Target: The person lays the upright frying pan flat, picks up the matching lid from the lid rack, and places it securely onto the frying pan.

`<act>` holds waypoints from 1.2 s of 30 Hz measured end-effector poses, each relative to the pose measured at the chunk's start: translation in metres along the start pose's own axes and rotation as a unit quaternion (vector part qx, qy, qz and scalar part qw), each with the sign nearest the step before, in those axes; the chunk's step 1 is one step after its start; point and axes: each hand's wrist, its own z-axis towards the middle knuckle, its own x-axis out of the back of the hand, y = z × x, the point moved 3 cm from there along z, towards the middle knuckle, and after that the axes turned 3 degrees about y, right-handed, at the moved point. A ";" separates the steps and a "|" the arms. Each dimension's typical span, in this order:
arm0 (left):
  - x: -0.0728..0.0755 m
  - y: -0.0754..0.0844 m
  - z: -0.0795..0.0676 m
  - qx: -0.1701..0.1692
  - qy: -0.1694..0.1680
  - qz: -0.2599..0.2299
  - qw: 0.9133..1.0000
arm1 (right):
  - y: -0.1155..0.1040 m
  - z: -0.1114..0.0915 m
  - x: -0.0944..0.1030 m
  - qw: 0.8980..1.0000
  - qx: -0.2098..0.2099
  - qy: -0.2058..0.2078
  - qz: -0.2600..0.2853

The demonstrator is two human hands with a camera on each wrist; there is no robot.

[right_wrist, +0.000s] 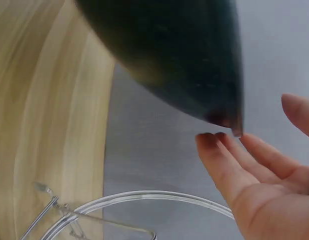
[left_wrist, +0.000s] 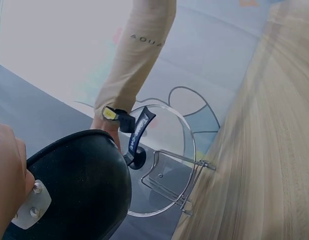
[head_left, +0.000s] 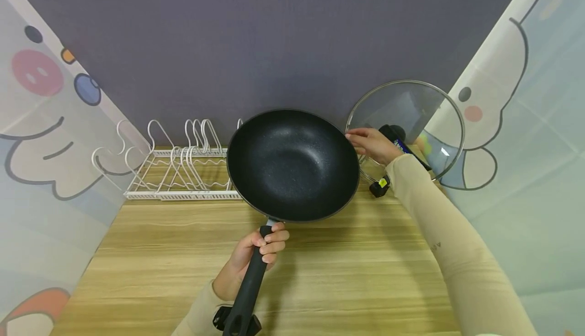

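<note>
My left hand (head_left: 254,253) grips the black handle of a deep black wok (head_left: 292,168), which is held above the wooden table with its inside facing me. Close to the wok's right rim is my right hand (head_left: 372,144), palm turned up in the right wrist view, fingers extended and thumb apart. Its fingertips (right_wrist: 207,140) are right at the rim edge. Behind that hand a round glass lid (head_left: 411,90) with a metal rim stands upright, its black handle (left_wrist: 139,132) facing outward.
A white wire rack (head_left: 183,195) with several upright loops stands along the back left of the wooden table (head_left: 173,255), partly hidden by the wok. A thin metal wire stand (left_wrist: 194,172) supports the lid. A grey wall panel (head_left: 274,36) rises behind, with cartoon-printed sheets at both sides.
</note>
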 end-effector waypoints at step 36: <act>0.007 -0.003 -0.006 0.027 0.027 0.008 0.999 | 0.003 0.009 0.004 0.986 -0.007 0.077 -0.148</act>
